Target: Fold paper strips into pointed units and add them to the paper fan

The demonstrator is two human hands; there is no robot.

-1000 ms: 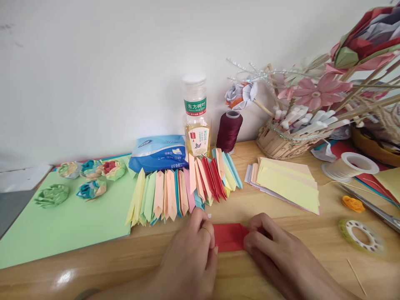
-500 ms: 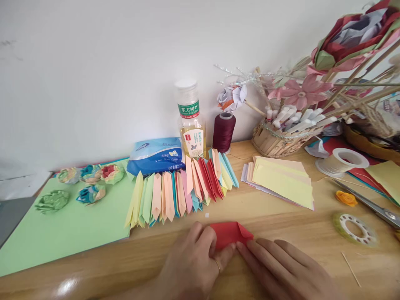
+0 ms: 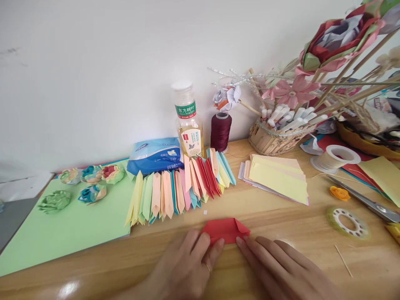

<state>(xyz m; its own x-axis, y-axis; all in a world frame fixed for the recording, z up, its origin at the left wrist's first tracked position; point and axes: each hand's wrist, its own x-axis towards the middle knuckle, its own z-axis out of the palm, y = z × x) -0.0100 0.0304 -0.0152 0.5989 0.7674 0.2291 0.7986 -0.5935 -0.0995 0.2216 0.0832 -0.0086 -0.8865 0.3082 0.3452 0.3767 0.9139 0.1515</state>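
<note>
A folded piece of red paper (image 3: 223,230) lies on the wooden table in front of me, its right corner turned over in a slanting crease. My left hand (image 3: 190,258) is curled at its left end, thumb and forefinger closed on the near edge. At the lower right corner, my right hand (image 3: 278,262) grips the paper between thumb and forefinger, the other fingers lying close together. Just beyond stands a row of folded paper strips (image 3: 168,193) in several colours.
Paper flowers (image 3: 54,201) rest on green sheets (image 3: 78,237) at left. Behind the strips are a tissue pack (image 3: 153,156), a bottle (image 3: 189,125) and a maroon thread spool (image 3: 221,131). Rightward lie paper slips (image 3: 279,175), tape (image 3: 348,223), scissors (image 3: 371,204) and a basket of markers (image 3: 271,139).
My left hand has slid left and down along the red paper, leaving a wider gap between the thumbs and more paper showing. The right hand stays at its corner. The view has shifted slightly.
</note>
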